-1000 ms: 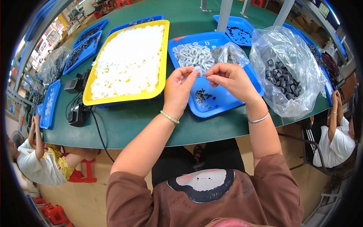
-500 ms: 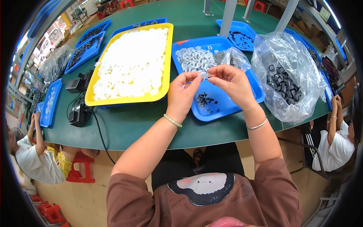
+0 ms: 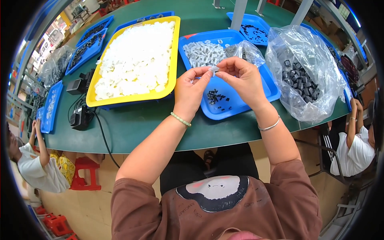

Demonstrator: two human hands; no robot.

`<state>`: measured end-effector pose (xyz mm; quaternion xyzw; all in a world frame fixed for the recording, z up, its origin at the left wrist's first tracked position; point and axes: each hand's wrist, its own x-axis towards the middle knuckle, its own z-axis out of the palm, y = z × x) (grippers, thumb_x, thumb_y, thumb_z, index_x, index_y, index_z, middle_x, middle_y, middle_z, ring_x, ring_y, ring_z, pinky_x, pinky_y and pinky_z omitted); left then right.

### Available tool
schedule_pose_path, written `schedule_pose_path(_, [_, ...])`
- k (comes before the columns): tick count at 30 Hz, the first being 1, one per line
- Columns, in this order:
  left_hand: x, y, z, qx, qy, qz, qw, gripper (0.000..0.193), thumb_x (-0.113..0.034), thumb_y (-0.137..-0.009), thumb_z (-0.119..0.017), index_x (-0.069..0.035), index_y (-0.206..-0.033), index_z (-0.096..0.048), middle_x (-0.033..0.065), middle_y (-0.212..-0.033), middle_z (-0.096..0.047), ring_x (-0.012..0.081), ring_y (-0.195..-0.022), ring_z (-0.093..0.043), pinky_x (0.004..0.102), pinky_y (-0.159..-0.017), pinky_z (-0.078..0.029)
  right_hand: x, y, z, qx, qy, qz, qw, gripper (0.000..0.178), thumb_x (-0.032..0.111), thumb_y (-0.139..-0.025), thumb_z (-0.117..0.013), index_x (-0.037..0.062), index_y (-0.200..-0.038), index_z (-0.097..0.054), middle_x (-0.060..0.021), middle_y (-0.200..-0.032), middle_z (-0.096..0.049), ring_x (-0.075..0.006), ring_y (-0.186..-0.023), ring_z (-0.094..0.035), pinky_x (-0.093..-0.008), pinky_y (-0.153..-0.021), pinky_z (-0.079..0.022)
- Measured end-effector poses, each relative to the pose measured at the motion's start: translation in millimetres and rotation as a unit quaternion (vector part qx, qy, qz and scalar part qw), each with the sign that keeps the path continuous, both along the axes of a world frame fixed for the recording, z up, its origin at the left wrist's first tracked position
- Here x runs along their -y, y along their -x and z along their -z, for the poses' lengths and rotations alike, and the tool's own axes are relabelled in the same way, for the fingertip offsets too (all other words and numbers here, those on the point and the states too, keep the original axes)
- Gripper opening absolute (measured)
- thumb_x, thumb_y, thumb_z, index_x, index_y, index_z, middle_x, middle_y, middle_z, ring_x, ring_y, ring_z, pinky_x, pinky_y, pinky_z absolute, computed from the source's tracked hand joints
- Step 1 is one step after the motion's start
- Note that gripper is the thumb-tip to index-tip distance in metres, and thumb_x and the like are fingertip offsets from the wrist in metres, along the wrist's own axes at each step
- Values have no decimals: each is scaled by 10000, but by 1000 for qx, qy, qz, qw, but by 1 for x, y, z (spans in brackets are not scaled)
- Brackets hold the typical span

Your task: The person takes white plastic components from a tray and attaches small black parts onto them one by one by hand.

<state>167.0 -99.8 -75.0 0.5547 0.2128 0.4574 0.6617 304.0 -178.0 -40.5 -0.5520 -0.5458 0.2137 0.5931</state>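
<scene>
Between my fingertips is a small translucent whitish plastic piece point(image 3: 214, 69). My left hand point(image 3: 191, 89) pinches it from one side, and my right hand point(image 3: 245, 82) meets it from the other with thumb and forefinger closed. Both hands are raised over a blue tray point(image 3: 260, 105). In that tray lie a pile of clear-grey plastic pieces point(image 3: 203, 53), a scatter of tiny black parts point(image 3: 216, 98) and a plastic bag of small dark parts point(image 3: 249, 52). Fingers partly cover the held piece, so its exact shape is hard to make out.
Left of my hands stands a yellow tray point(image 3: 175, 60) heaped with white pieces. A clear bag of black blocks point(image 3: 300, 82) sits at the right. Black power adapters point(image 3: 82, 117) with a cable lie at the left. Metal posts point(image 3: 239, 15) rise behind. Co-workers sit at both sides.
My view has tilted slightly, so the table and trays appear higher. Both hands still hold the small piece, with my right fingers slightly shifted on it.
</scene>
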Motion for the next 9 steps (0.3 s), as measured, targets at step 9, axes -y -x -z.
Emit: schedule_pose_path(9, [-1,-1,6,-59,-44,-15,997,220,-142,-845,-699,0,-1011,-671,-58,-698,-586,-22,-545,-409,157,-488,-325,2,5,-1,70,-37,40,996,271,-18,-799,-665,10,-1060,-595,-75,-881,-680,-140,-831,-655,-260,-785,-516])
